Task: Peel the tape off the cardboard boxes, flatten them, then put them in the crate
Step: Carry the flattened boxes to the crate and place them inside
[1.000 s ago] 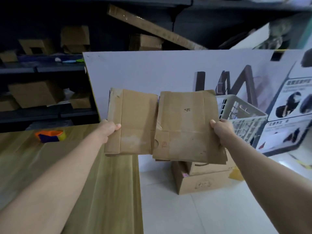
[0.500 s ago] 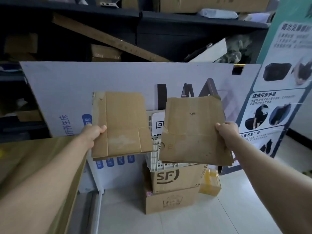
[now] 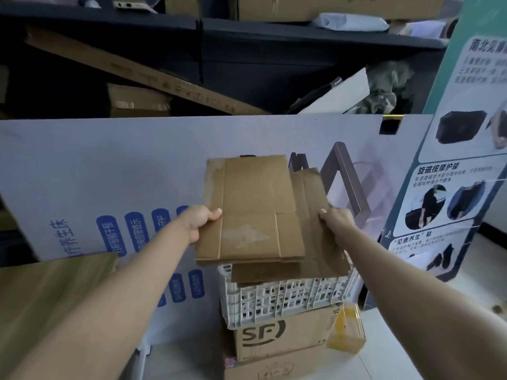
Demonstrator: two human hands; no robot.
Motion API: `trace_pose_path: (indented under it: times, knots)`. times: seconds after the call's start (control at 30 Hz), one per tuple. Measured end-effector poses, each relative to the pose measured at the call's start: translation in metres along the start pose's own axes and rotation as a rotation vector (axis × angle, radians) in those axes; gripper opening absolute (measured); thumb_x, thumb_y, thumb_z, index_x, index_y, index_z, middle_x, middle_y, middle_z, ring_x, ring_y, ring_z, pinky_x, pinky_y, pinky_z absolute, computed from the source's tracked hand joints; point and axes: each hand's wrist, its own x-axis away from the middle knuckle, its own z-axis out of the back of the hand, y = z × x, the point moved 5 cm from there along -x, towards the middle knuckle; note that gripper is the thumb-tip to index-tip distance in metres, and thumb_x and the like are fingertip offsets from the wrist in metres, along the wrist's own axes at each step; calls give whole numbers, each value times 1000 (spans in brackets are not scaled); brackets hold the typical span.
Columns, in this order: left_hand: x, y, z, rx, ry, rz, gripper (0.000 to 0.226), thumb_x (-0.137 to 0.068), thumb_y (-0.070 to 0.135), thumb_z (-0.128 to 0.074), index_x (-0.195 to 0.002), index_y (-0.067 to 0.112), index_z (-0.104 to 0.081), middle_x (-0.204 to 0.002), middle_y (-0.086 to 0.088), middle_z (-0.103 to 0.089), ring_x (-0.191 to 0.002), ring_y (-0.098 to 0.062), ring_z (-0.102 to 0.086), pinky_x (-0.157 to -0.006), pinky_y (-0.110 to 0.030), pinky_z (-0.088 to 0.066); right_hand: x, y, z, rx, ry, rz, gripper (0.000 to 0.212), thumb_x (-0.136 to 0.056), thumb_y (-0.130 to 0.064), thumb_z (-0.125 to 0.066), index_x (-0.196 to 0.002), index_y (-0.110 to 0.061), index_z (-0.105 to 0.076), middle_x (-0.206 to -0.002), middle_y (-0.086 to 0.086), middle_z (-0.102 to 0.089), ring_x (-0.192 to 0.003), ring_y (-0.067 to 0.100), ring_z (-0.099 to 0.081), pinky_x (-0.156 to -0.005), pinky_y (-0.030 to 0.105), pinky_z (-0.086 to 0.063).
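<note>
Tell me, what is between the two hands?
In the head view, two flat cardboard pieces overlap there: the left hand grips the front piece, the right hand grips the back piece, over the white crate.

The pale tiled floor (image 3: 384,366) ahead of me carries a plain brown cardboard box (image 3: 274,370). A second brown cardboard box printed "SF" (image 3: 279,337) is stacked on it, and the white plastic lattice crate (image 3: 288,300) sits on top of that. A small yellow translucent box (image 3: 347,329) sits tilted just beside the SF box. Behind the stack stands a large white printed cardboard panel (image 3: 109,171), with a tall teal poster board (image 3: 450,215) to its right. At my lower left is a wooden tabletop (image 3: 41,297). The dark shelving (image 3: 274,31) at the back holds brown cartons (image 3: 140,101) and a long flat carton lying aslant (image 3: 137,69).
</note>
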Motion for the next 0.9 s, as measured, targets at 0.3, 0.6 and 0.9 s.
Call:
trace_pose_path:
  times: [0.3, 0.6, 0.9]
  knots:
    - [-60, -2, -56, -26, 80, 70, 39, -91, 8, -58, -128, 6, -47, -113, -20, -61, -100, -35, -60, -87, -51, -48, -79, 9, -31, 8, -151, -69, 27, -94, -26, -52, -99, 0, -57, -104, 13, -54, -96, 27, -53, -77, 31, -43]
    - [-95, -25, -110, 80, 275, 122, 70, -79, 17, -73, -137, 7, -36, -127, -18, -55, -109, -35, -57, -94, -54, -46, -144, 14, -32, -116, -383, -168, 17, -88, -16, -55, -78, -5, -63, -84, 13, -63, -85, 30, -60, -80, 37, -51]
    - [-89, -47, -148, 326, 353, 200, 9, -85, 5, -66, -90, 1, -60, -78, -14, -65, -69, -26, -61, -61, -38, -49, -185, 12, -23, -56, -627, -155, 40, -83, -51, -64, -77, -11, -65, -57, -3, -69, -60, 17, -66, -57, 28, -49]
